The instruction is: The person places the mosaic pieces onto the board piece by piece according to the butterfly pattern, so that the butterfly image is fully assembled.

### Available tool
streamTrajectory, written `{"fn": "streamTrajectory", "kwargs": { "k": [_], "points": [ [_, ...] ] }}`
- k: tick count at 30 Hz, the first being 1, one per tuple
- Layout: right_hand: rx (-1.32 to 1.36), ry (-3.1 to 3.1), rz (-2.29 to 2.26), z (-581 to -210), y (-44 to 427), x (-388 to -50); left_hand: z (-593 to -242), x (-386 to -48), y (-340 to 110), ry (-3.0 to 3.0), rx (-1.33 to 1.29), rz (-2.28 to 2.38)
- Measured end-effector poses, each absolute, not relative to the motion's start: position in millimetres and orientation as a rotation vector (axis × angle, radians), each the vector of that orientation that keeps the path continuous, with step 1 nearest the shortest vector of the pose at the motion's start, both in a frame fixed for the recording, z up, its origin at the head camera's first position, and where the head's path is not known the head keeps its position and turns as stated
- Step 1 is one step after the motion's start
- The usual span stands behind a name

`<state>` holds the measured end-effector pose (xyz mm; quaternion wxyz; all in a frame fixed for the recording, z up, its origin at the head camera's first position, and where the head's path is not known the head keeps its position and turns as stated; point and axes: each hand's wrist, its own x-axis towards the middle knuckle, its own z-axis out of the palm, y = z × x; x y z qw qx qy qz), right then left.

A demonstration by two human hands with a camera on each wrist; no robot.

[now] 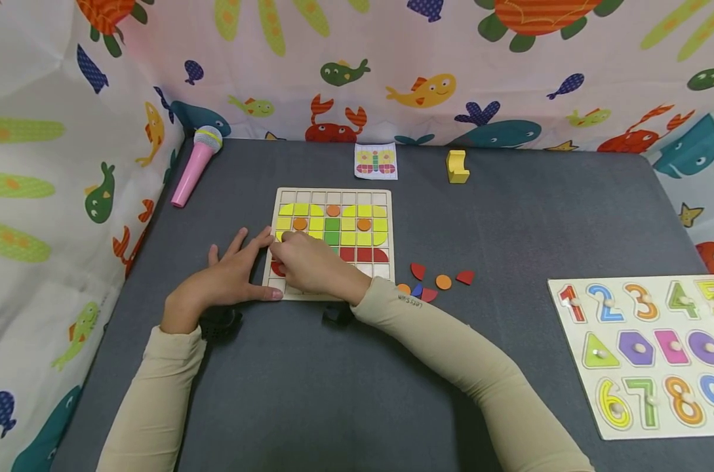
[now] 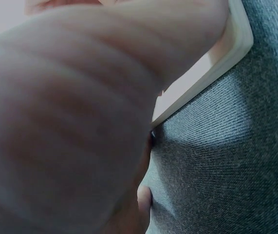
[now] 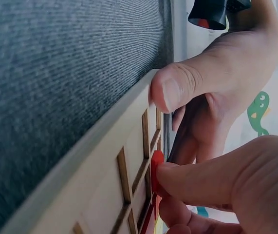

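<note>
A wooden grid board (image 1: 380, 269) holds yellow, green, orange and red flat pieces in its squares. My left hand (image 1: 223, 278) rests at the board's left side, its thumb on the near-left corner and its fingers spread along the edge. Over the board's left part, my right hand (image 1: 312, 265) reaches across. In the right wrist view, its thumb and fingertips pinch a red piece (image 3: 156, 170) at the grid. The fingertips are partly hidden in the head view. Right of the board lie loose pieces: red quarter-rounds (image 1: 417, 271), orange discs (image 1: 443, 282) and a blue piece (image 1: 417, 290).
Behind the board lie a butterfly pattern card (image 1: 376, 162) and a yellow block (image 1: 457, 166). A pink toy microphone (image 1: 194, 170) is at the back left. A number-and-shape puzzle board (image 1: 581, 341) occupies the right side. Printed cloth borders the table.
</note>
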<state>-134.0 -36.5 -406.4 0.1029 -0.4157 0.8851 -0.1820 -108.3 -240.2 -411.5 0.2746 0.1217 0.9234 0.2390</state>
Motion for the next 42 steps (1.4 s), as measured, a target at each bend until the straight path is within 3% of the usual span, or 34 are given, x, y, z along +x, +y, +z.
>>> {"fn": "streamTrajectory", "kwargs": {
  "k": [12, 30, 42],
  "points": [
    [-1.151, 2.677, -0.604, -402, -8, -133, -411, -107, -240, 2.482, 0.296, 0.654],
    [-0.865, 2.705, -0.965, -392, 144, -118, -412, -108, -240, 2.467, 0.282, 0.639],
    [-0.851, 2.681, -0.966, -407, 202, -98, -410, -108, -240, 2.448, 0.285, 0.627]
  ]
}}
